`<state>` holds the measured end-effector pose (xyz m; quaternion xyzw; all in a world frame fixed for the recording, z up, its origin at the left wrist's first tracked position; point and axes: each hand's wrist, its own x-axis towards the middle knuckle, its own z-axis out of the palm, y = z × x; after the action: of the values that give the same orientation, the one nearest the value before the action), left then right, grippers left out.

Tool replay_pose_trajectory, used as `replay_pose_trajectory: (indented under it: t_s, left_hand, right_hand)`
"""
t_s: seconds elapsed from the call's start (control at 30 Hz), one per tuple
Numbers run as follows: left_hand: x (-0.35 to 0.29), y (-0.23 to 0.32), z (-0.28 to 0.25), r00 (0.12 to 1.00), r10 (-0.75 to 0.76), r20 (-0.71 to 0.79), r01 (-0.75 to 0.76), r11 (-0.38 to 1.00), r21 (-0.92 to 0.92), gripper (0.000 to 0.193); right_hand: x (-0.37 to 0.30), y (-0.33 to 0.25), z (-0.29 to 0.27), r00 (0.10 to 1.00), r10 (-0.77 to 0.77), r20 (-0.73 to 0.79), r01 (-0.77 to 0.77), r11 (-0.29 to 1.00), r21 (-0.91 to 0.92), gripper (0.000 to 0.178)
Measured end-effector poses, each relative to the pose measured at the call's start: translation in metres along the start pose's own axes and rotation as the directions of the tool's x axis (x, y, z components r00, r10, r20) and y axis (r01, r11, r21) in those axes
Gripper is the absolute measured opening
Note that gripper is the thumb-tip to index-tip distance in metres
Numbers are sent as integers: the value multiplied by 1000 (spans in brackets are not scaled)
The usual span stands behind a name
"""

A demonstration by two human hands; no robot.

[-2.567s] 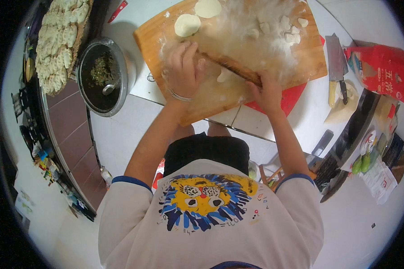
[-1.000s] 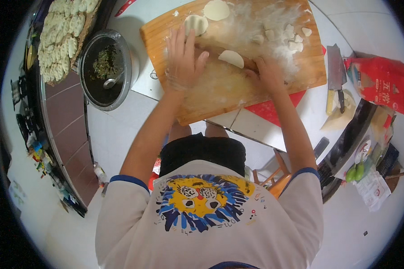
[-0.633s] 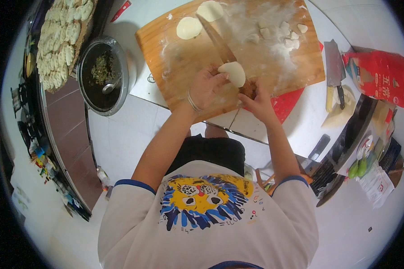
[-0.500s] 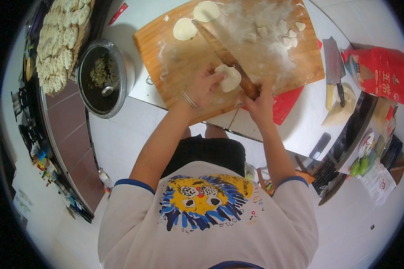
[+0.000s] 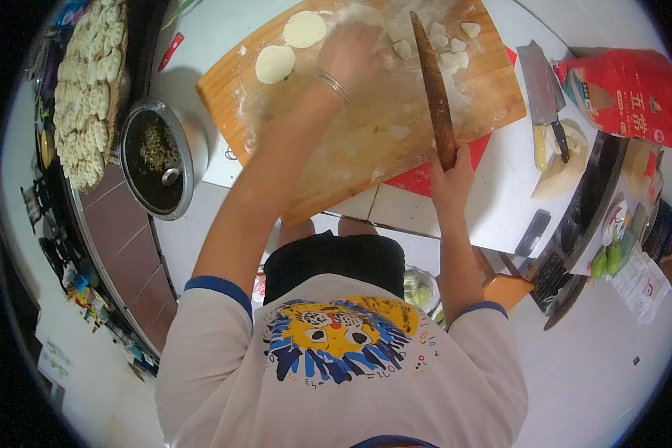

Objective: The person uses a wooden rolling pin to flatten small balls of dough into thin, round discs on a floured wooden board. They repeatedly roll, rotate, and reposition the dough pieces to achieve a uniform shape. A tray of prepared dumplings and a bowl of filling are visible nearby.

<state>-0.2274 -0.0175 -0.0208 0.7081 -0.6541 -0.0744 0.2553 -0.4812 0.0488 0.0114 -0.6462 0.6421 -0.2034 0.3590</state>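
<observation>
My right hand (image 5: 453, 175) grips the near end of a brown tapered rolling pin (image 5: 434, 93), which slants away over the floured wooden board (image 5: 328, 175). Stretched to the board's far side, my left hand (image 5: 353, 58) is smeared by motion and its fingers do not show clearly. Just beyond it a pale dough round (image 5: 363, 15) is partly visible. Two flat dough wrappers, one farther (image 5: 305, 29) and one nearer (image 5: 275, 65), lie to the left of that hand. Several small dough pieces (image 5: 455, 61) sit in flour around the pin's far half.
Left of the board stands a metal bowl (image 5: 190, 183) of dark filling with a spoon; beyond it is a tray of dumplings (image 5: 89, 97). A cleaver (image 5: 540, 81), a black-handled knife (image 5: 561, 145) and a red bag (image 5: 627, 97) lie right. A red sheet (image 5: 411, 181) pokes out beneath the board.
My left hand has moved away from me to the board's far side; the wrapper it held is no longer seen in it. My right hand has swung the pin rightward, lifting it off that wrapper.
</observation>
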Motion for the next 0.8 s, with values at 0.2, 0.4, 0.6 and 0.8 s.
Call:
replay_pose_trajectory:
  t_s: [0.2, 0.4, 0.6, 0.8]
  left_hand:
    - [-37, 3, 36, 1000, 7, -17, -7, 998, 58, 22]
    - [-111, 1, -10, 983, -136, 127, 131, 990, 45, 27]
    - [-148, -7, -1, 973, -196, 123, 196, 980, 17, 30]
    - [-122, 17, -25, 868, -395, 300, 379, 919, 112, 55]
  right_hand:
    - [-5, 5, 0, 998, 41, 48, -43, 998, 53, 31]
    - [-7, 12, 7, 999, 19, 36, -21, 998, 58, 31]
    - [-8, 3, 15, 995, -36, 98, 33, 999, 32, 31]
    - [-10, -6, 20, 995, -60, 79, 54, 996, 75, 26]
